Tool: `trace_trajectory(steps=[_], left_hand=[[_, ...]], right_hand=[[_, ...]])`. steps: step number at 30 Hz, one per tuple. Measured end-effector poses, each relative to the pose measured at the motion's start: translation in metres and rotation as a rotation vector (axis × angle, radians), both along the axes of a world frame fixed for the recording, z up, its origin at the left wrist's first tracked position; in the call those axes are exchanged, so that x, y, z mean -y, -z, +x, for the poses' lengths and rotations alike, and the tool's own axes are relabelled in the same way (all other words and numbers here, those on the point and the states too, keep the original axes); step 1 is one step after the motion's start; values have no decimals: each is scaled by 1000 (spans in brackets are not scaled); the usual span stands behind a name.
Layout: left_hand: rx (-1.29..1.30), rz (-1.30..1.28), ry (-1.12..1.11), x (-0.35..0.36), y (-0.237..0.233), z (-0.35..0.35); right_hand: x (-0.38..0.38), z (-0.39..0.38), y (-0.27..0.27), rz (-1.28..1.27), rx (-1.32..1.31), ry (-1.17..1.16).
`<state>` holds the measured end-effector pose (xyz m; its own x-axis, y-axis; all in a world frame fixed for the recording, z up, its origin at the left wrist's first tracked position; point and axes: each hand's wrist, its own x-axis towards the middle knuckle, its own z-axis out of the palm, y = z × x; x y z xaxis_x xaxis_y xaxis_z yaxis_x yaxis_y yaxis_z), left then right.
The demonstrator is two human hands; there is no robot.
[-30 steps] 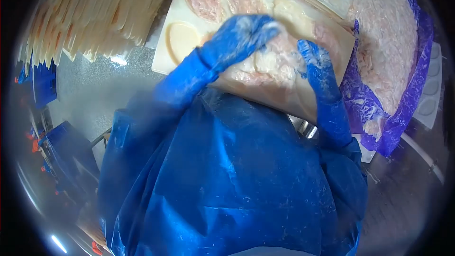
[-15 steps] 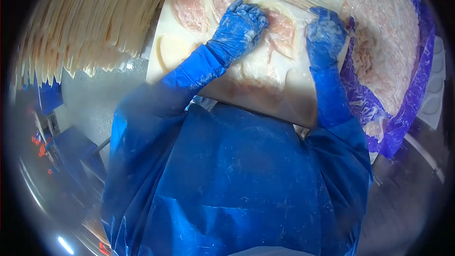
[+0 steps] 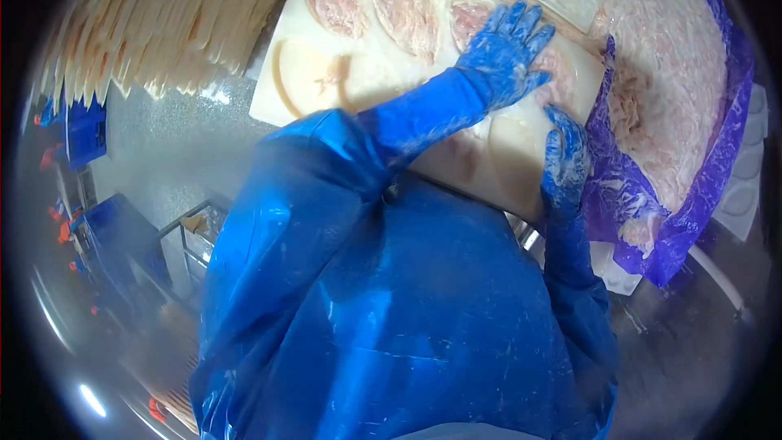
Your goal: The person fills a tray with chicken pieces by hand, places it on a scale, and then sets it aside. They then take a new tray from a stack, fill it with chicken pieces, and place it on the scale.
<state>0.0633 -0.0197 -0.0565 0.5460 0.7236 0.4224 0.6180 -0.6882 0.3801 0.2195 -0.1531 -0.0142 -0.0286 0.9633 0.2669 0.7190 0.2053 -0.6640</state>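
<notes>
A white mould board (image 3: 366, 65) with oval hollows lies in front of me, tilted a little. Pink meat (image 3: 334, 0) fills hollows along its far row; several near ones hold little or none. My left hand (image 3: 507, 57), in a blue glove smeared with white residue, rests with fingers spread over the far-row meat toward the right. Close to the board's right edge is my right hand (image 3: 566, 155), also gloved, fingers extended and apart, with nothing seen in it. The left palm hides part of the meat beneath.
Purple sheeting (image 3: 725, 130) holds a large mass of pale ground meat (image 3: 660, 57) on the right. Stacked thin boards (image 3: 163, 16) stand at upper left. White moulded trays (image 3: 743, 171) lie at far right. A blue container (image 3: 122, 236) is at lower left.
My left hand has moved right along the board and spread its fingers. My right hand has come down toward me from the board's far edge. The view has shifted slightly.
</notes>
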Motion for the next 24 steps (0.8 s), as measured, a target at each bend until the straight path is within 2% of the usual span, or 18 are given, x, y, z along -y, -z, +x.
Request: trace_trajectory(steps=[4, 5, 6, 8, 9, 10, 11, 12, 14, 16, 17, 18, 20, 22, 24], left_hand=[[4, 52, -92, -17, 8, 6], [141, -18, -75, -31, 18, 5], [139, -14, -73, -30, 6, -5], [771, -319, 21, -24, -38, -44], [501, -131, 17, -20, -42, -50], [503, -132, 18, -11, -26, -48], [208, -9, 15, 0, -1, -45], [-86, 120, 9, 2, 12, -44], [-113, 126, 0, 2, 0, -48], [201, -153, 31, 8, -26, -72], [197, -196, 38, 22, -43, -90], [103, -179, 18, 45, -53, -111], [9, -160, 0, 85, -60, -141], [-41, -186, -5, 117, -45, -159], [28, -245, 9, 115, -37, -158]], right_hand=[[8, 3, 4, 51, -127, 3], [9, 3, 0, 65, -168, 23], [11, 4, -2, 68, -170, 25], [22, 1, -7, -55, -231, 25], [27, -7, -11, -58, -232, 36], [29, -20, -16, -169, -305, 27], [29, -34, -20, -279, -374, 7], [26, -46, -17, -268, -366, -3], [27, -66, -4, -55, -20, -138], [28, -78, -2, -132, 91, -93], [29, -80, -1, -221, 194, -58], [31, -77, 2, -225, 197, -55], [31, -65, 11, -128, -31, -152], [30, -68, 12, -137, 29, -132], [23, -80, 7, -36, 178, -115]])
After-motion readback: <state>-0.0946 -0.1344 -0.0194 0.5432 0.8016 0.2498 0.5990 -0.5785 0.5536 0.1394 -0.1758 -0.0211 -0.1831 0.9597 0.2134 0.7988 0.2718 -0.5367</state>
